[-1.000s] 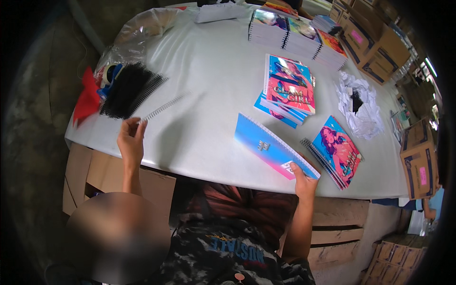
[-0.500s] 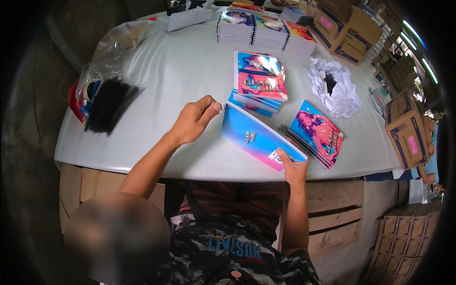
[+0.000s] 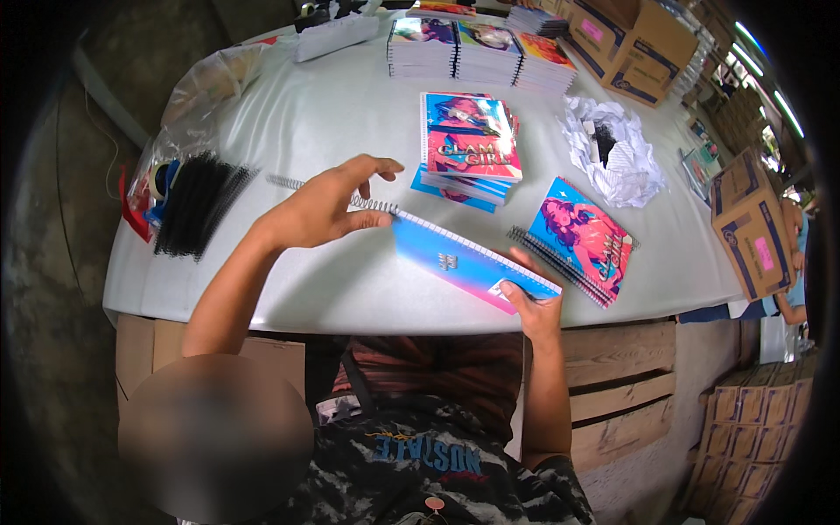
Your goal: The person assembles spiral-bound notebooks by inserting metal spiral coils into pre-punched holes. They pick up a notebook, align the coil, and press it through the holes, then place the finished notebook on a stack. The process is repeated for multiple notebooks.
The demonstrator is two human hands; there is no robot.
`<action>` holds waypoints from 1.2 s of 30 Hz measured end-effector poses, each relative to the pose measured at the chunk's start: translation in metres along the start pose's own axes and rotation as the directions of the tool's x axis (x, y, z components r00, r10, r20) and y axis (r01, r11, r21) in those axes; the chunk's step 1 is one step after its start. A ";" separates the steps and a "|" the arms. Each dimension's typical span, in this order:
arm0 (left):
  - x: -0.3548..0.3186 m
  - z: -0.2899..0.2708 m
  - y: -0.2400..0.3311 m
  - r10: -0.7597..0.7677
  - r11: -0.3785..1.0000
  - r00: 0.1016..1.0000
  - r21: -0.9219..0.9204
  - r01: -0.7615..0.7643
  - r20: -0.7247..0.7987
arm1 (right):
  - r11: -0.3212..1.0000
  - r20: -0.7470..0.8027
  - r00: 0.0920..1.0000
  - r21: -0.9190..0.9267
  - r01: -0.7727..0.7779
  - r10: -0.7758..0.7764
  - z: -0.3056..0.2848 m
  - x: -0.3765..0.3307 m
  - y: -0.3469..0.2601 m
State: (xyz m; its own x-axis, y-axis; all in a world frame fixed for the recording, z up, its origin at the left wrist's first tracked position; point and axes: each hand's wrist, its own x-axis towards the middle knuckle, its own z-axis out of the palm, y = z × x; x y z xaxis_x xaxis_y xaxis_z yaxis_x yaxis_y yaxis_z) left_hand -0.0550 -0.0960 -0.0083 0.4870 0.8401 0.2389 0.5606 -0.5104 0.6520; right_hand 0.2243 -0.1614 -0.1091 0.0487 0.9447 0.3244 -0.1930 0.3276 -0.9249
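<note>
My right hand (image 3: 537,313) grips the lower right corner of a blue-and-pink notebook (image 3: 442,255), thumb on its back cover over a white label. The row of punched holes runs along its upper edge. At its upper left corner, a dark spiral binding coil (image 3: 371,204) sticks out leftward and passes behind my left hand (image 3: 319,208). That hand's index finger and thumb are spread, the thumb close to the notebook's corner; its other fingers are partly hidden. Right of the held notebook lies another illustrated notebook (image 3: 579,236), with spiral bindings along its left edge.
A stack of notebooks (image 3: 477,144) stands just beyond my hands. Black coils (image 3: 203,206) lie in a bunch at left beside a plastic bag (image 3: 214,83). Crumpled paper (image 3: 643,166), bound notebook stacks (image 3: 422,57) and cardboard boxes (image 3: 643,52) are farther off. Someone stands at far right.
My left hand has moved left and its fingers have spread from a pinch near the notebook's corner. More of the coil now shows. The notebook has shifted slightly left and tilted.
</note>
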 end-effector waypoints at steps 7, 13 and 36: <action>0.006 -0.004 0.027 0.194 0.781 0.971 0.577 -0.240 0.141 | 0.985 0.212 0.977 -0.173 0.002 0.036 -0.013 -0.003 0.004; 0.006 -0.001 0.038 0.112 0.718 0.967 0.654 -0.239 0.230 | 0.985 0.218 0.976 -0.162 0.066 -0.029 -0.008 -0.006 0.000; 0.000 -0.017 0.047 0.142 0.649 0.952 0.701 -0.295 0.269 | 0.873 0.293 0.924 -0.348 0.342 -0.245 0.008 -0.015 0.003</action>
State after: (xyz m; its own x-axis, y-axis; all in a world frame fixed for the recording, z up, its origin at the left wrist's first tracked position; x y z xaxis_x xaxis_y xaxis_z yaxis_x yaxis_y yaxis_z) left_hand -0.0399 -0.1169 0.0342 0.7240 0.6781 0.1266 0.6897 -0.7081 -0.1515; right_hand 0.2147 -0.1751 -0.1151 -0.1944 0.7876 0.5847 0.1890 0.6150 -0.7655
